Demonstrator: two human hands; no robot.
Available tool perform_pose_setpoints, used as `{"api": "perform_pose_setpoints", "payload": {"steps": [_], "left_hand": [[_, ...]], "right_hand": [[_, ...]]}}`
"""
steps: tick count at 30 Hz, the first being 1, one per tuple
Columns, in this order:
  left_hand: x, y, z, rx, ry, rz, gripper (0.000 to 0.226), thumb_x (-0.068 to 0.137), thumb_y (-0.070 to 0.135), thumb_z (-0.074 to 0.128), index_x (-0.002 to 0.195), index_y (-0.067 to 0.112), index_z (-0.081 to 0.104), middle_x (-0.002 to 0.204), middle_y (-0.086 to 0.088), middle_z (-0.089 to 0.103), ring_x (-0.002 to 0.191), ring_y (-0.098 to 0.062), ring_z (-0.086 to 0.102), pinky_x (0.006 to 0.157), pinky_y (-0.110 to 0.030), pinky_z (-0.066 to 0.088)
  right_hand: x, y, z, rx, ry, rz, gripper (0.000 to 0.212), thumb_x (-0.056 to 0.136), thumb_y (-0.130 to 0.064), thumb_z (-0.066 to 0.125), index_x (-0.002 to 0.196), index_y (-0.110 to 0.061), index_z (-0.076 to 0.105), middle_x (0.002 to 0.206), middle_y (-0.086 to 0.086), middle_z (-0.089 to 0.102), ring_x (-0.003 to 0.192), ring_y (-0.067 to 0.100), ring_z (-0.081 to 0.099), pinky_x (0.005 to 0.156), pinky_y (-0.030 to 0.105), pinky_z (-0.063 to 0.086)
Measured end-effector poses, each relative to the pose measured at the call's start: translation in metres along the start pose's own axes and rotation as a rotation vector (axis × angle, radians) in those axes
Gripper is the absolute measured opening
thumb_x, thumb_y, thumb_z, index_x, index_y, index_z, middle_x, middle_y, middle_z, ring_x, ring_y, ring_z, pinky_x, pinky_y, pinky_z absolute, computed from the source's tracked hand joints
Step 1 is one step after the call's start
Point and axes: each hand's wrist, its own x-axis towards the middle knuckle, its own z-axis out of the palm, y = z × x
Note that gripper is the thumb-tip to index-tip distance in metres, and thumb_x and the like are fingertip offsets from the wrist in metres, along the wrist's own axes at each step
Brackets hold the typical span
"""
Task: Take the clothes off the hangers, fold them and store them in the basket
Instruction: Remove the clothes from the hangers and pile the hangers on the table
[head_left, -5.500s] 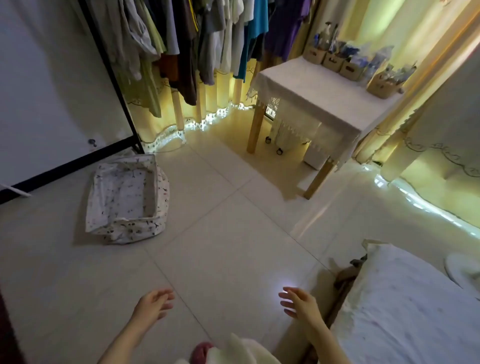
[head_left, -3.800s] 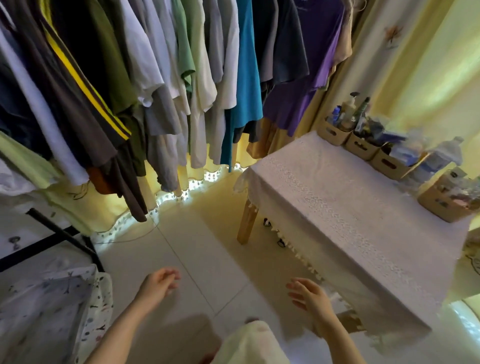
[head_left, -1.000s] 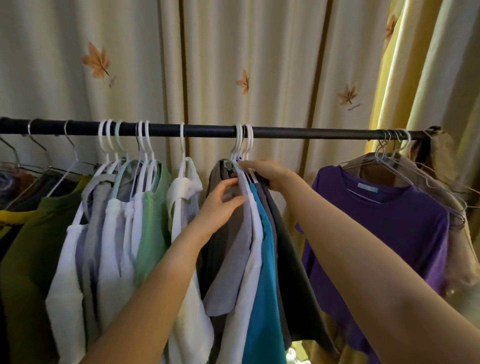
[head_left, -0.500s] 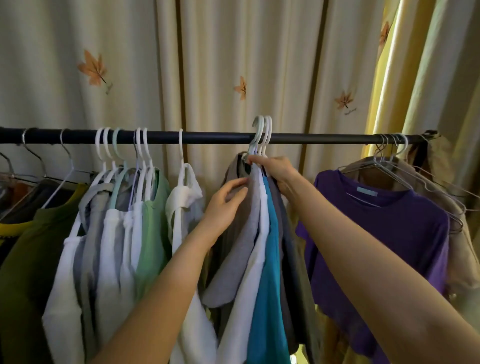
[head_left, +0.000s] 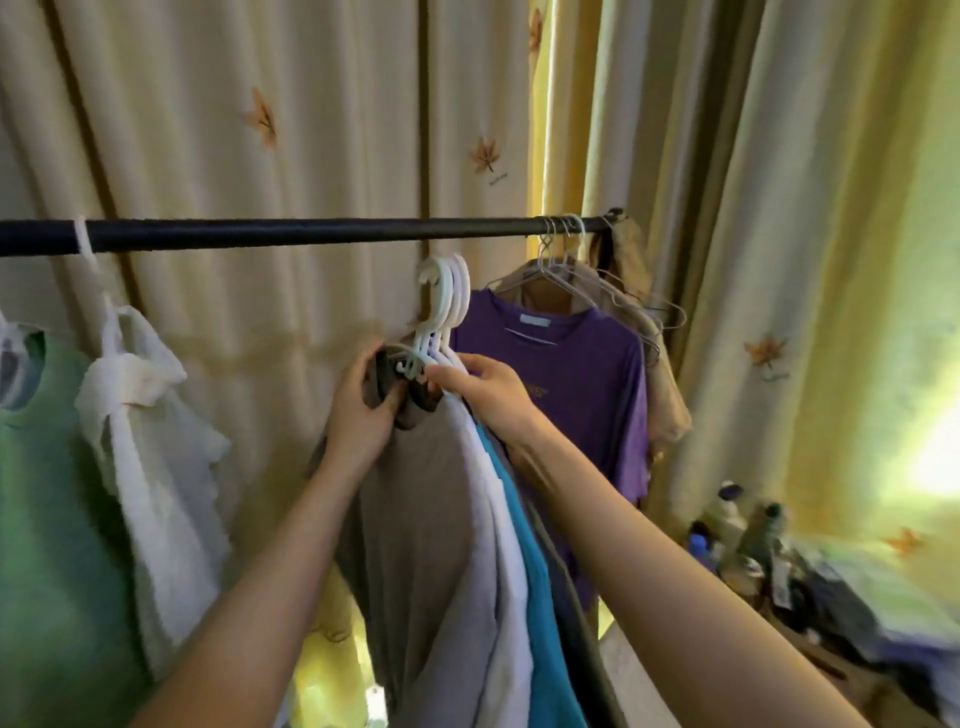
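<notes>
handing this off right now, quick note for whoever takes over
Left hand: grips the collar of the grey-brown shirt.
Right hand: pinches the necks of the white hangers.
The bunch is off the rail; a white top and a teal top hang behind the grey-brown one.
Nothing unhung or folded yet. Basket out of view. Purple shirt remains on the rail.

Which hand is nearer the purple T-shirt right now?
Right. The right hand pinches the white hangers just left of the purple T-shirt; the left hand grips the brown shirt, farther left.
</notes>
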Motion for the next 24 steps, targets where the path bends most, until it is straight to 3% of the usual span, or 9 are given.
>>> {"api": "perform_pose_setpoints", "payload": {"steps": [2, 4, 7, 10, 13, 15, 17, 22, 24], "left_hand": [[-0.008, -0.003, 0.031, -0.015, -0.059, 0.035, 0.049, 0.087, 0.004, 0.062, 0.132, 0.019, 0.050, 0.134, -0.011, 0.052, 0.126, -0.024, 0.050, 0.110, -0.047, 0.037], [-0.019, -0.004, 0.069, -0.015, -0.129, 0.066, 0.044, 0.087, 0.009, 0.062, 0.128, 0.022, 0.054, 0.129, -0.009, 0.051, 0.122, -0.023, 0.051, 0.110, -0.044, 0.037], [-0.049, 0.002, 0.138, 0.007, -0.238, 0.107, 0.033, 0.086, 0.029, 0.062, 0.119, 0.031, 0.059, 0.119, 0.001, 0.050, 0.115, -0.011, 0.047, 0.108, -0.030, 0.034], [-0.099, 0.008, 0.211, -0.039, -0.487, 0.025, 0.022, 0.091, 0.030, 0.060, 0.112, 0.032, 0.061, 0.126, -0.007, 0.052, 0.119, -0.011, 0.044, 0.105, -0.022, 0.029], [-0.163, 0.007, 0.272, -0.104, -0.806, -0.059, 0.032, 0.092, 0.011, 0.058, 0.124, 0.008, 0.060, 0.133, -0.015, 0.051, 0.128, -0.024, 0.046, 0.108, -0.026, 0.035], [-0.211, 0.004, 0.300, -0.144, -1.048, -0.160, 0.037, 0.093, 0.004, 0.055, 0.130, 0.005, 0.053, 0.136, -0.014, 0.051, 0.124, -0.027, 0.052, 0.095, -0.014, 0.042], [-0.259, -0.002, 0.317, -0.116, -1.227, -0.252, 0.039, 0.095, 0.005, 0.051, 0.134, 0.008, 0.049, 0.136, -0.013, 0.052, 0.121, -0.025, 0.054, 0.088, -0.013, 0.041], [-0.343, -0.025, 0.335, -0.010, -1.444, -0.271, 0.039, 0.097, 0.007, 0.049, 0.136, 0.007, 0.046, 0.139, -0.007, 0.048, 0.120, -0.010, 0.046, 0.093, -0.011, 0.035], [-0.362, -0.032, 0.339, 0.022, -1.493, -0.262, 0.040, 0.096, 0.005, 0.049, 0.136, 0.004, 0.044, 0.140, -0.008, 0.047, 0.121, -0.009, 0.045, 0.093, -0.007, 0.031]], "right_hand": [[-0.022, 0.008, -0.030, 0.021, 0.075, 0.024, 0.013, 0.088, -0.014, 0.065, 0.075, -0.015, 0.067, 0.062, -0.010, 0.066, 0.055, -0.002, 0.058, 0.055, 0.011, 0.046], [-0.049, 0.020, -0.067, 0.035, 0.151, 0.072, 0.009, 0.088, -0.011, 0.063, 0.095, -0.009, 0.067, 0.072, -0.004, 0.067, 0.061, 0.001, 0.061, 0.060, 0.013, 0.049], [-0.102, 0.047, -0.124, 0.016, 0.286, 0.197, 0.041, 0.084, -0.019, 0.069, 0.122, -0.007, 0.059, 0.094, 0.007, 0.070, 0.081, 0.013, 0.067, 0.075, 0.025, 0.054], [-0.171, 0.082, -0.176, 0.048, 0.410, 0.310, 0.050, 0.075, -0.029, 0.076, 0.120, -0.016, 0.060, 0.107, 0.011, 0.070, 0.092, 0.021, 0.070, 0.075, 0.028, 0.056], [-0.244, 0.123, -0.212, 0.024, 0.556, 0.451, 0.040, 0.078, -0.022, 0.077, 0.113, -0.020, 0.061, 0.098, 0.000, 0.072, 0.083, 0.008, 0.070, 0.067, 0.017, 0.053], [-0.292, 0.156, -0.232, 0.023, 0.687, 0.539, 0.040, 0.080, -0.014, 0.074, 0.117, -0.013, 0.059, 0.096, 0.001, 0.072, 0.084, 0.012, 0.069, 0.069, 0.020, 0.054], [-0.340, 0.188, -0.245, 0.035, 0.829, 0.652, 0.044, 0.083, -0.014, 0.071, 0.123, -0.006, 0.055, 0.104, 0.011, 0.067, 0.090, 0.020, 0.066, 0.073, 0.026, 0.054], [-0.425, 0.239, -0.259, 0.184, 1.085, 0.808, 0.040, 0.088, -0.012, 0.064, 0.122, 0.005, 0.052, 0.120, 0.026, 0.059, 0.107, 0.033, 0.060, 0.087, 0.039, 0.051], [-0.438, 0.245, -0.264, 0.176, 1.125, 0.806, 0.036, 0.088, -0.008, 0.064, 0.120, 0.005, 0.054, 0.116, 0.028, 0.061, 0.104, 0.035, 0.061, 0.088, 0.043, 0.051]]}}
